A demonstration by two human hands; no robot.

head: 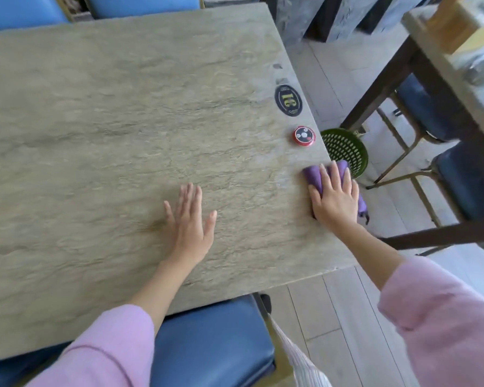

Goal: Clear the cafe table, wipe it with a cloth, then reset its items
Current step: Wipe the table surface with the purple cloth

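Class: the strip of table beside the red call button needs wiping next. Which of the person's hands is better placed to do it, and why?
The right hand: it already presses the purple cloth at the table edge, just short of the red call button. The left hand lies flat mid-table, holding nothing.

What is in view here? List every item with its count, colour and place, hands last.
table: one, beige stone-look top, fills the left and middle of the view
cloth: one, purple, at the table's right edge, partly hanging over it
call button: one, red with a black face, near the right edge beyond the cloth
number sticker: one, black oval with yellow digits, on the top beyond the call button
basket: one, green, perforated, on the floor right of the table
blue seats: at least three, at the near and far sides
second table: one, dark-legged, far right
dark blue chairs: two, under it
left hand: flat on the table, pink sleeve
right hand: pressing flat on the cloth, pink sleeve
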